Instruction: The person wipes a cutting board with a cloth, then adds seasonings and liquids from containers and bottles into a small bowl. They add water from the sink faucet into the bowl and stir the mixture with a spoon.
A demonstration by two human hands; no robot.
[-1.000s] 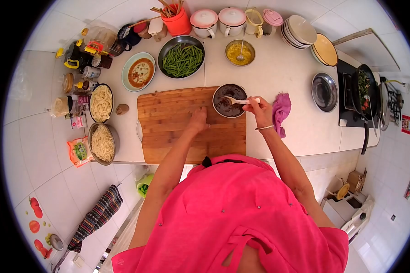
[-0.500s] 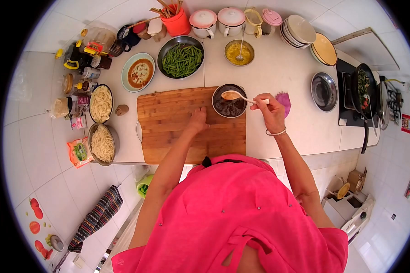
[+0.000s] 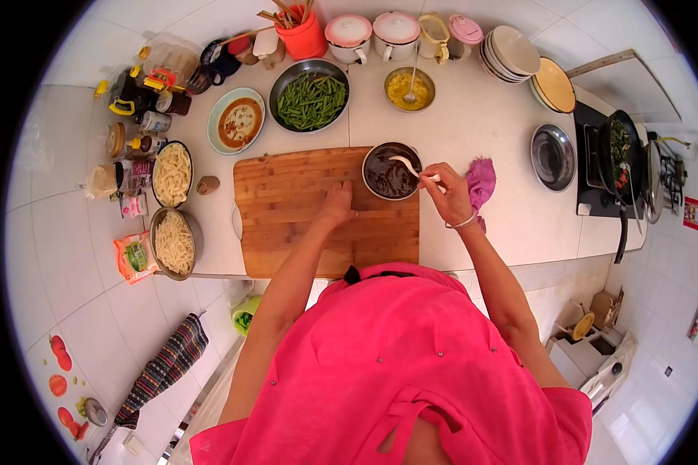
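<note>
My right hand (image 3: 450,195) is closed round the handle of a white spoon (image 3: 406,164). The spoon's head dips into dark brown sauce in a round bowl (image 3: 365,183) with a light rim, and its underside shows. This bowl stands on the upper right corner of a wooden cutting board (image 3: 287,225). Left of the bowl, my left hand (image 3: 338,204) rests on the board with fingers stretched out, holding nothing. A purple cloth (image 3: 481,184) lies just beyond my right hand.
Green beans fill a pan (image 3: 274,112) behind the board, beside a sauce-stained plate (image 3: 216,140). A bowl of yellow food (image 3: 409,89) stands further back. Noodle bowls (image 3: 197,236) line the left edge. On the right are a metal bowl (image 3: 553,157) and a wok (image 3: 632,128) on the stove.
My right hand has moved slightly left and lower. The spoon, held level above the sauce before, is now turned over and down in it. More of the purple cloth shows.
</note>
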